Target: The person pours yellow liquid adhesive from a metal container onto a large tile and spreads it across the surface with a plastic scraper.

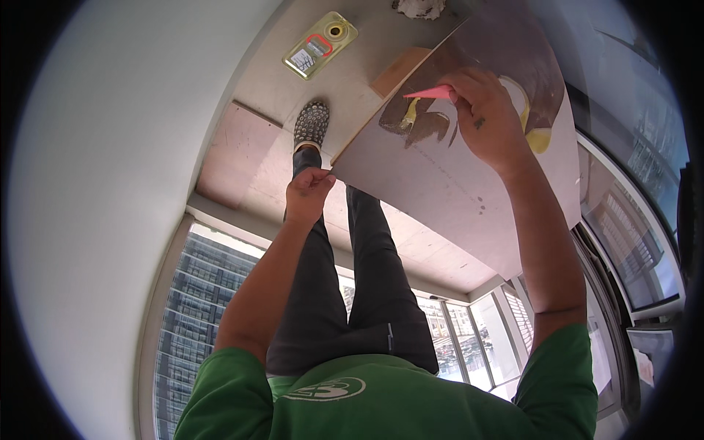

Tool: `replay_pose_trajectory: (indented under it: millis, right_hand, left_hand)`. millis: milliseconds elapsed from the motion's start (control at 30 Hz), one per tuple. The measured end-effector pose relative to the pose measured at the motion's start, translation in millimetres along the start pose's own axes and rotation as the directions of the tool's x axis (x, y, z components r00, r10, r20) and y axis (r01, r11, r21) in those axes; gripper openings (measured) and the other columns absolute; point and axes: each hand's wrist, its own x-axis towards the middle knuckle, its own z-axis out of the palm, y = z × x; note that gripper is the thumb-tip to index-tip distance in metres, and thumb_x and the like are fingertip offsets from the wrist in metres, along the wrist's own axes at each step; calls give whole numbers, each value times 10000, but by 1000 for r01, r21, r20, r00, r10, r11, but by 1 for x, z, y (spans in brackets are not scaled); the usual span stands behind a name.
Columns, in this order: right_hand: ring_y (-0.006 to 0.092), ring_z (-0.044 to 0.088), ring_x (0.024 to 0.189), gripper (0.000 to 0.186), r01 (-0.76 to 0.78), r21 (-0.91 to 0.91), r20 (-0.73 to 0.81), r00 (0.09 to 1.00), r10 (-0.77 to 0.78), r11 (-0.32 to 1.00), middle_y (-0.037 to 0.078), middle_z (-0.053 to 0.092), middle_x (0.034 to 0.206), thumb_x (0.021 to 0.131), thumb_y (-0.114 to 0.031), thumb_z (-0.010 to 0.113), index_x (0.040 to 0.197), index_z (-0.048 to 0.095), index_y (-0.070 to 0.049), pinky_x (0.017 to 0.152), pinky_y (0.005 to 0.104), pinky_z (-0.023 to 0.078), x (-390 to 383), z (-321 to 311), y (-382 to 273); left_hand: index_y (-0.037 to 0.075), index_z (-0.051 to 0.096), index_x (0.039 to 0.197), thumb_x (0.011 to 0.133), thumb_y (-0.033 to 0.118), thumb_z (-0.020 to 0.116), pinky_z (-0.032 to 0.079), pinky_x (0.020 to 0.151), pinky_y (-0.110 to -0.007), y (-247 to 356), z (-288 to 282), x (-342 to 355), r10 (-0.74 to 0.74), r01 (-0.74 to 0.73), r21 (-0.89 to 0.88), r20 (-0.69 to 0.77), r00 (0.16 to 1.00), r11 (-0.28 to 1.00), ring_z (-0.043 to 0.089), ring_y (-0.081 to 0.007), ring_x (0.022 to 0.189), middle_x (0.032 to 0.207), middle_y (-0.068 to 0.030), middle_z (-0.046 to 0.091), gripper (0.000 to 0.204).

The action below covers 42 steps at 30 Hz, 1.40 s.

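Note:
A large pale board (469, 213) lies in front of me at the right, with a wet brown smear spread over its far part. Pinched in my right hand (488, 117) is a thin pink spreader (433, 92), its narrow end pointing left just over the wet patch. Yellowish thick liquid (539, 139) sits in puddles beside my wrist, and a smaller yellow streak (409, 114) is near the spreader's tip. My left hand (309, 194) grips the board's near left corner between thumb and fingers.
A yellow-green rectangular can (320, 45) with a round opening is on the floor at the far left. Behind the board's edge shows a brown strip (396, 72). A white wall (110, 183) rises on the left; windows stand right and below. My patterned shoe (312, 123) is beside the board.

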Motion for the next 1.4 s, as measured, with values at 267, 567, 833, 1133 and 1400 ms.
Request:
replay_pose_trajectory:
  millis: [267,567,833,1133,1400]
  right_hand:
    - [369,673,1019,368,223,-306,600,800,5,925,170,708,1096,816,-142,556,1147,714,-107,899,459,518,154,7,-27]
    - [309,671,1086,391,450,-434,792,604,93,781,113,701,1167,791,-105,604,1162,722,-138,922,424,529,170,40,-49]
    - [262,667,1069,405,110,-221,763,639,102,969,89,705,1144,779,-154,640,1178,709,-132,860,383,546,142,11,-72]
    - [194,629,889,311,-429,374,204,903,379,822,80,682,992,889,-162,583,1176,668,-76,819,321,502,18,-23,21]
    - [279,670,886,303,-392,391,-102,881,462,833,155,702,1014,934,-159,570,1216,659,-92,792,374,512,-63,52,33]
  left_hand:
    - [3,710,941,862,97,767,531,775,-276,27,7,-42,347,-339,193,-10,938,921,680,-158,833,880,-79,724,136]
    - [14,706,905,815,36,780,537,772,-318,49,8,-70,483,-482,171,39,875,859,692,-238,851,875,-110,716,118]
    - [12,707,911,837,74,777,528,780,-308,31,5,-50,281,-281,42,-7,960,959,678,-157,852,867,-69,724,119]
    - [4,709,954,897,122,738,474,770,-232,-7,8,4,17,-20,-98,-32,999,995,607,-71,804,857,-27,716,134]
    - [43,684,1092,965,195,675,462,838,-263,-3,-4,17,-67,62,-151,-31,997,987,659,-114,944,993,-23,705,198]
